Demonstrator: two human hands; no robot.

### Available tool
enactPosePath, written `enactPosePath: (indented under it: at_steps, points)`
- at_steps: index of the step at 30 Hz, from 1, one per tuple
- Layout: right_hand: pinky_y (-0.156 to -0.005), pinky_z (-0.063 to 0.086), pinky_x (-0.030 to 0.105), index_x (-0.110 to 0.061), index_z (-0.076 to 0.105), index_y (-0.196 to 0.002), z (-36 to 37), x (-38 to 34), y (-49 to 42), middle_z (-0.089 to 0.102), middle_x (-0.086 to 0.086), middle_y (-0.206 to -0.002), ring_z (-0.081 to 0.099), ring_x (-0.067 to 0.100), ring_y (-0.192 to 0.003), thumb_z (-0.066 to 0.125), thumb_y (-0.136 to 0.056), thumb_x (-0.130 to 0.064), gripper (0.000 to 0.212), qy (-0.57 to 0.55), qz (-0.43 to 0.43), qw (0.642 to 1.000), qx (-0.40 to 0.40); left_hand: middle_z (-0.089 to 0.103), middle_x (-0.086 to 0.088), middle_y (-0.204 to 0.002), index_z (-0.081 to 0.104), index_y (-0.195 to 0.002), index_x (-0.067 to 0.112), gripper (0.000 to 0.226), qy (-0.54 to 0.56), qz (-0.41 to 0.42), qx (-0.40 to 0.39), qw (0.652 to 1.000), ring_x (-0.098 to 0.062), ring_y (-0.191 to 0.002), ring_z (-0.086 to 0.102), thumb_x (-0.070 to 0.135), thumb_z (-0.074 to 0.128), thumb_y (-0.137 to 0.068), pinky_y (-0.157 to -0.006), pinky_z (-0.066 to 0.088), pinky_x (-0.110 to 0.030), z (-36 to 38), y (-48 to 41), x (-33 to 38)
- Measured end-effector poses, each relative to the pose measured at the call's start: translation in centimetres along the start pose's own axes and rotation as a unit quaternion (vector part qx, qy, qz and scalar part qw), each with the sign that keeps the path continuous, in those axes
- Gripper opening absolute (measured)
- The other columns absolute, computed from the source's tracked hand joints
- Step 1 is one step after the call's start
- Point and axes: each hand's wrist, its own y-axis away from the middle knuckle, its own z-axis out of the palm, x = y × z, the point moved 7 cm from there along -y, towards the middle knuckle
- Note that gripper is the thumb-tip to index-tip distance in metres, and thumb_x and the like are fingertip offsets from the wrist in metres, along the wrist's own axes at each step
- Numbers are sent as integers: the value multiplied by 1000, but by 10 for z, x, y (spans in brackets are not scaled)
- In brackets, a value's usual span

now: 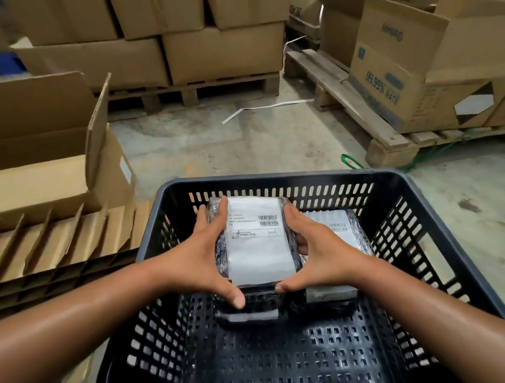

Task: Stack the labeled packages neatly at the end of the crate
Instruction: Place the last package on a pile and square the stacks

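Crate (461,265) near half bare; packages (259,247) block far end.

Labeled packages (258,241) stacked in crate (278,177)

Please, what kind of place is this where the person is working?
Most likely a warehouse or packing area. Large cardboard boxes stand on wooden pallets over a bare concrete floor, and both hands hold a labeled package with a barcode inside a black plastic crate.
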Motion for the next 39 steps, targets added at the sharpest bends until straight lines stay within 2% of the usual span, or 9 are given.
enactPosePath:
  at_steps: [3, 5, 11, 16, 19, 21, 24, 28, 39]
  points:
    - [-117, -3, 3, -31, -14, -154, 0, 6, -4, -13, -14, -163, -13, -6, -149, 97, -55, -55, 151, 75, 11, 997, 3, -46, 0, -157, -49, -133, 53, 173, -33, -20, -8, 999, -17, -144, -39, 65, 95, -37, -123, -9, -41, 7, -10, -4]
    - [-106, -8, -3, -30, -21, -152, 3, 6, -8, -18, -12, -162, -16, -2, -149, 95, -58, -56, 151, 106, 14, 994, -8, -42, -5, -160, -53, -132, 47, 172, -55, -28, 4, 998, -19, -147, -35, 59, 95, -44, -125, -4, -41, 6, -17, -9]
    - [-118, -1, 19, -21, -18, -162, 19, 7, -17, -28, 2, -167, -19, 11, -154, 93, -67, -51, 149, 147, 24, 988, -38, -12, -4, -168, -49, -137, 39, 173, -71, -47, 8, 996, -24, -155, 4, 60, 94, -41, -123, 11, -30, 9, -27, -29]
    - [-121, 1, 21, -18, -9, -165, 26, 14, -14, -28, -3, -168, -14, 9, -155, 88, -75, -55, 137, 205, 6, 978, -37, -27, -11, -166, -32, -153, 28, 169, -89, -59, 11, 994, -30, -156, 1, 56, 96, -46, -118, 2, -27, 23, -39, -42]
    - [-128, -8, 42, -15, -2, -165, 26, 5, -16, -28, -2, -167, -26, 16, -154, 78, -75, -70, 133, 321, -48, 946, -4, -35, -8, -162, -25, -156, 26, 166, -107, -49, 10, 993, -30, -156, 3, 55, 96, -47, -113, 5, -22, 21, -45, -45]
    - [-120, -18, 64, -17, -11, -165, 24, 17, -17, -33, 5, -164, -32, 30, -153, 62, -68, -91, 142, 362, 29, 932, -9, -36, -6, -162, -29, -155, 24, 169, -110, -47, 2, 993, -28, -156, 1, 57, 96, -46, -114, 5, -22, 23, -47, -46]
    - [-113, -17, 78, -22, -22, -162, 24, 39, -15, -30, 10, -166, -34, 39, -151, 38, -55, -108, 150, 356, 109, 927, -38, -34, -7, -162, -32, -153, 20, 170, -100, -57, -19, 993, -25, -155, -8, 57, 96, -47, -113, 0, -22, 24, -51, -50]
    - [-115, -16, 77, -23, -18, -164, 23, 46, -20, -18, 0, -173, -31, 34, -153, 33, -50, -112, 153, 349, 83, 933, -25, -33, -8, -163, -27, -155, 16, 172, -95, -76, -36, 992, -27, -155, -7, 58, 97, -43, -117, 0, -23, 22, -58, -52]
    - [-115, -25, 70, -26, -12, -165, 25, 50, -26, -17, -8, -171, -29, 28, -155, 31, -46, -115, 154, 340, 68, 938, 4, -39, -7, -160, -33, -151, 13, 172, -96, -92, -72, 989, -25, -155, -10, 60, 96, -47, -109, 1, -19, 21, -62, -55]
